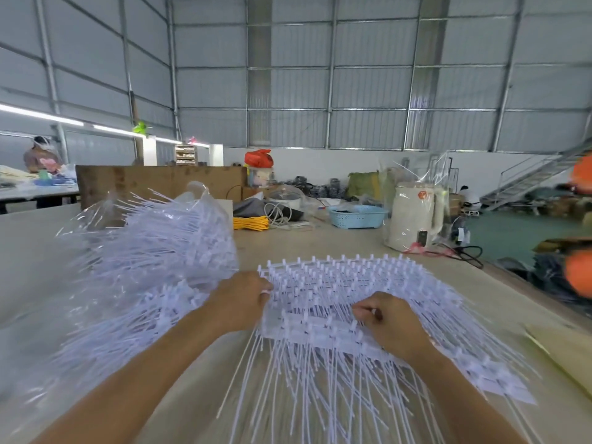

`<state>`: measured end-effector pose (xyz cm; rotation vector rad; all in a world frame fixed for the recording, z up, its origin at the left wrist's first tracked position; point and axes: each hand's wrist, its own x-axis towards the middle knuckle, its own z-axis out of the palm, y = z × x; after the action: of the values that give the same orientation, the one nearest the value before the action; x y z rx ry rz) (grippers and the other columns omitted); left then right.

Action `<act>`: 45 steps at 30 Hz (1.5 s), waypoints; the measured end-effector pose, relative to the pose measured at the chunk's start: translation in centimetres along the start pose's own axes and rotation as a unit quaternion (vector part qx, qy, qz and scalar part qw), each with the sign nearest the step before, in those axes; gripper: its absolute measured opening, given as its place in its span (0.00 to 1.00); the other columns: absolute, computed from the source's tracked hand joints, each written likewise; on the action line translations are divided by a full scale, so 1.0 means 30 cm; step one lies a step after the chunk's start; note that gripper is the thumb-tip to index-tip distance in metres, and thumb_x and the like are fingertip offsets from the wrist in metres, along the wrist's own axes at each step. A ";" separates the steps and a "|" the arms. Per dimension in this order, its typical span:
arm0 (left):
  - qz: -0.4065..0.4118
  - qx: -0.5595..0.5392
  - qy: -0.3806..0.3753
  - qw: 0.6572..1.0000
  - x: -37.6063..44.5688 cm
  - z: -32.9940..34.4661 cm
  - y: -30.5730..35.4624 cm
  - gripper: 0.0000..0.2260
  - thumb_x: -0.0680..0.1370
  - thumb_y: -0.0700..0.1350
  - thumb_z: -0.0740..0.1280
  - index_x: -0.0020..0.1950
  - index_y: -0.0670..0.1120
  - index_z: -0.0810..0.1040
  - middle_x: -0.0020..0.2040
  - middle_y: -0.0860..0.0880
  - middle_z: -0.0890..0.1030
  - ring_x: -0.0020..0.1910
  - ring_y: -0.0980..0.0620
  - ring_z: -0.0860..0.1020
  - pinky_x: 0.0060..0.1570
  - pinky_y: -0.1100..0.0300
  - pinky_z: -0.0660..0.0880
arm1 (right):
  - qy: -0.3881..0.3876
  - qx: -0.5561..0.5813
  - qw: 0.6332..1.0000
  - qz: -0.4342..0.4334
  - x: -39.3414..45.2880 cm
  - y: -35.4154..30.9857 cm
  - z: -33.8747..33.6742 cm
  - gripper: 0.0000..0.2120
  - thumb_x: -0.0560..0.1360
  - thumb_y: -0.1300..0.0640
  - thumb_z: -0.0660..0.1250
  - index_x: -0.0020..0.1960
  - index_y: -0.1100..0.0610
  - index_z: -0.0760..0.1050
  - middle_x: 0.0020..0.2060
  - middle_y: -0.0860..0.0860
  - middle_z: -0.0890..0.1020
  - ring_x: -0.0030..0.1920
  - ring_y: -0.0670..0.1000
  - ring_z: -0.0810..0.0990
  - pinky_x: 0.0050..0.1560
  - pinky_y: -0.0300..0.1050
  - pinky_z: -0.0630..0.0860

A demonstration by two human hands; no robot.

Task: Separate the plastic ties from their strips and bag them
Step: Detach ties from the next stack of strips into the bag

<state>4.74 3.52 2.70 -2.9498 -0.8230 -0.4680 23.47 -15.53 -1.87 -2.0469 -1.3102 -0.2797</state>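
A stack of white plastic tie strips lies on the table in front of me, ties fanning toward me and to the right. My left hand grips the stack's left edge, fingers curled round it. My right hand pinches ties near the front strip, fingers curled. To the left, a large clear plastic bag bulges with loose white ties, some sticking out.
At the far end of the pale table sit a blue basket, a yellow cord coil, a white kettle in clear wrap and cables. A cardboard edge lies at right. Another person works at the far left.
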 end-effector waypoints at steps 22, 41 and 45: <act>0.035 -0.089 -0.108 0.990 0.112 -0.061 0.034 0.08 0.74 0.44 0.71 0.49 0.52 0.73 0.48 0.53 0.71 0.49 0.54 0.72 0.40 0.64 0.66 | -0.058 0.042 0.997 0.021 0.011 -0.019 -0.119 0.12 0.69 0.52 0.74 0.50 0.55 0.82 0.39 0.41 0.77 0.40 0.38 0.75 0.45 0.35 0.71; -0.054 -0.427 0.005 0.903 0.080 -0.179 0.029 0.05 0.76 0.36 0.68 0.45 0.44 0.81 0.33 0.47 0.81 0.32 0.53 0.76 0.32 0.63 0.72 | 0.061 0.028 0.996 0.062 -0.021 0.031 -0.309 0.12 0.75 0.46 0.65 0.34 0.41 0.79 0.25 0.35 0.74 0.30 0.32 0.72 0.37 0.38 0.67; -0.111 -0.568 -0.023 0.815 0.080 -0.181 0.049 0.03 0.76 0.36 0.68 0.44 0.39 0.81 0.25 0.49 0.78 0.23 0.56 0.72 0.28 0.64 0.68 | 0.089 -0.012 0.992 0.087 -0.028 0.058 -0.315 0.17 0.76 0.46 0.64 0.33 0.54 0.78 0.28 0.47 0.78 0.31 0.44 0.74 0.37 0.42 0.70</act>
<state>5.94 2.81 8.65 -3.9093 -1.2128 -1.3066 26.22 -22.68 4.01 -2.0880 -1.0182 -0.3913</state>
